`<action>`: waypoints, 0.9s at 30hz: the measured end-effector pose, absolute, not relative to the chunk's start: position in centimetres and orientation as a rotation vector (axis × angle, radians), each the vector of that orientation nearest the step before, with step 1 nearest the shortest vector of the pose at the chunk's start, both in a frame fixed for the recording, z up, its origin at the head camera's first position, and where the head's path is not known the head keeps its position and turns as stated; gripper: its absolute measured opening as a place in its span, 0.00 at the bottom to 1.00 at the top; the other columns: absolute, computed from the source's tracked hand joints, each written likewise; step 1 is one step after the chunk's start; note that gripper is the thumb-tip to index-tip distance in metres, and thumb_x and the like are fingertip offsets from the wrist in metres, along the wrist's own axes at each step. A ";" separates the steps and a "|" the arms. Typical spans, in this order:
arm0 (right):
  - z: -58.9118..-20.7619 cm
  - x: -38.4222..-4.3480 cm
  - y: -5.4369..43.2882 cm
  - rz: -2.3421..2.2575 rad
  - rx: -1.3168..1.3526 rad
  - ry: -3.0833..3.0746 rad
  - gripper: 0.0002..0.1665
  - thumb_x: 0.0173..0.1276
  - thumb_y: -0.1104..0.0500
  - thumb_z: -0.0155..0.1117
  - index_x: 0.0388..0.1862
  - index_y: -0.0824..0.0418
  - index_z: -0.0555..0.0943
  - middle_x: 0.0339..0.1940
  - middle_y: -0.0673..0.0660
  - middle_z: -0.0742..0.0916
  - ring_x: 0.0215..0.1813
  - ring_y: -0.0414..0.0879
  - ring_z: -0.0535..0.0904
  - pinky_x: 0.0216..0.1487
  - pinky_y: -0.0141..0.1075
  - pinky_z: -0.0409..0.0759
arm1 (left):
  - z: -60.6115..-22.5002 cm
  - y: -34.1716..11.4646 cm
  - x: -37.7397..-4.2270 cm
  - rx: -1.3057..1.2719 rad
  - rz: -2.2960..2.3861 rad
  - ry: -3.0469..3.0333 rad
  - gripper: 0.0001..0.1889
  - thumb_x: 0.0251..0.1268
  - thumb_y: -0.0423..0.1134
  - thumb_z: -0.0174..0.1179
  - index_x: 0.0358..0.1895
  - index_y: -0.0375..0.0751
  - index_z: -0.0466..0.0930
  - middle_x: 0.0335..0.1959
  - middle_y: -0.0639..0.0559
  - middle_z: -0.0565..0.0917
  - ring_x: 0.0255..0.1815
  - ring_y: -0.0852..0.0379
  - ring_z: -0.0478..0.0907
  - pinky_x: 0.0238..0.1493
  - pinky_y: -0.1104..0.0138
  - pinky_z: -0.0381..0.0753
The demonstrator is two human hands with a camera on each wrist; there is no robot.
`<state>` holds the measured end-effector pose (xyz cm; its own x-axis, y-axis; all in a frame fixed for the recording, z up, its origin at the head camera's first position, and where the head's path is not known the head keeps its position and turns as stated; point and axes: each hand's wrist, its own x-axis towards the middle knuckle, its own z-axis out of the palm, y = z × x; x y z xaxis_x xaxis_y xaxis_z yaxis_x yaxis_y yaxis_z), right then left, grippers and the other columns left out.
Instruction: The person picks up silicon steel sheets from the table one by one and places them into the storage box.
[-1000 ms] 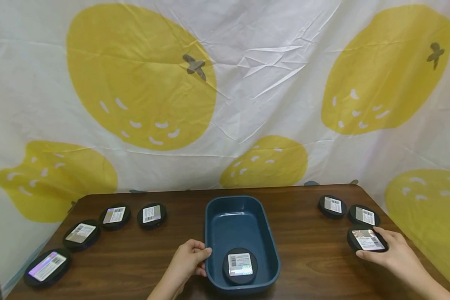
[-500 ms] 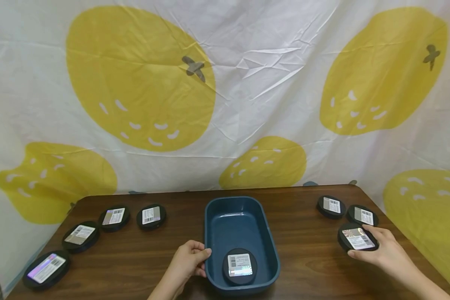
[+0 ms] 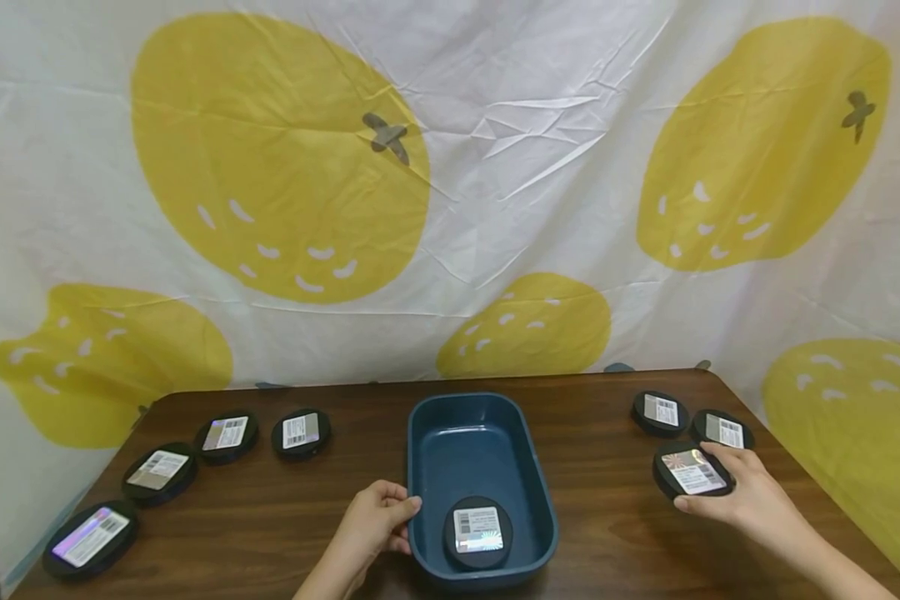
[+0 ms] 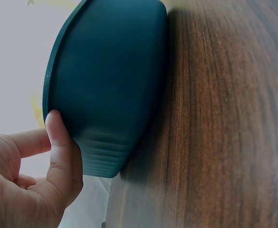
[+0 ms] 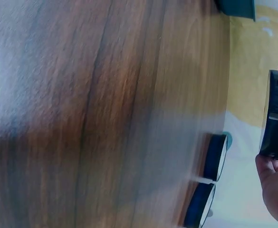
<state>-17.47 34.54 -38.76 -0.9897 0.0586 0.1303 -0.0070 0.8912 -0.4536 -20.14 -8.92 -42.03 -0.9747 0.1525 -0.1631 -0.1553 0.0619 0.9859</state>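
A deep blue rectangular tub point(image 3: 480, 450) stands at the middle of the table, with one round black labelled disc point(image 3: 477, 533) lying in its near end. At the tub's left rim, my left hand point(image 3: 378, 521) pinches the wall between thumb and fingers; the left wrist view shows the fingers point(image 4: 60, 156) against the outer side. My right hand point(image 3: 742, 492) grips another black disc point(image 3: 693, 472) by its edge, label up. In the right wrist view this held disc point(image 5: 276, 116) is clear of the tabletop. What the discs contain cannot be seen.
Two more black discs, a nearer one point(image 3: 722, 430) and a farther one point(image 3: 660, 412), lie at the table's back right. Several others, such as the one at far left point(image 3: 93, 537), form a curve on the left. A lemon-print cloth point(image 3: 525, 208) hangs behind the wooden table point(image 3: 607, 517).
My right hand has moved left with the held disc, away from the right edge and towards the tub. The left hand and the tub have stayed in place.
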 end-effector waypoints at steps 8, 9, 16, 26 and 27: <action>-38.4 -17.7 33.1 0.681 0.003 -2.880 0.53 0.44 0.42 0.75 0.62 0.71 0.67 0.56 0.75 0.68 0.49 0.67 0.72 0.42 0.52 0.72 | -42.1 -8.9 -20.2 0.004 2.014 2.112 0.10 0.62 0.29 0.56 0.39 0.25 0.67 0.20 0.51 0.71 0.17 0.60 0.68 0.16 0.72 0.76; -38.4 -17.7 33.0 0.679 0.006 -2.879 0.53 0.43 0.42 0.75 0.62 0.70 0.67 0.56 0.75 0.68 0.50 0.67 0.72 0.42 0.52 0.72 | -42.1 -8.9 -20.2 0.005 2.014 2.112 0.10 0.62 0.29 0.56 0.39 0.25 0.67 0.19 0.51 0.71 0.17 0.60 0.68 0.16 0.72 0.76; -38.3 -17.7 32.2 0.718 0.001 -2.904 0.55 0.44 0.41 0.75 0.63 0.72 0.65 0.58 0.75 0.66 0.51 0.68 0.71 0.43 0.54 0.72 | -41.9 -8.9 -20.0 0.017 2.015 2.112 0.10 0.61 0.30 0.56 0.39 0.25 0.67 0.20 0.51 0.71 0.17 0.60 0.68 0.17 0.72 0.76; -37.9 -18.1 30.6 0.709 0.054 -2.871 0.55 0.41 0.42 0.76 0.63 0.70 0.67 0.56 0.72 0.70 0.49 0.63 0.74 0.41 0.49 0.73 | -41.8 -8.9 -19.9 0.035 2.019 2.088 0.11 0.61 0.30 0.57 0.40 0.26 0.67 0.20 0.50 0.71 0.18 0.60 0.69 0.17 0.72 0.76; -37.9 -18.1 30.5 0.711 0.061 -2.872 0.55 0.42 0.41 0.76 0.63 0.70 0.67 0.56 0.72 0.70 0.49 0.63 0.74 0.42 0.48 0.73 | -41.8 -8.9 -19.9 0.037 2.020 2.087 0.11 0.61 0.30 0.57 0.40 0.26 0.67 0.20 0.50 0.71 0.18 0.60 0.69 0.17 0.72 0.76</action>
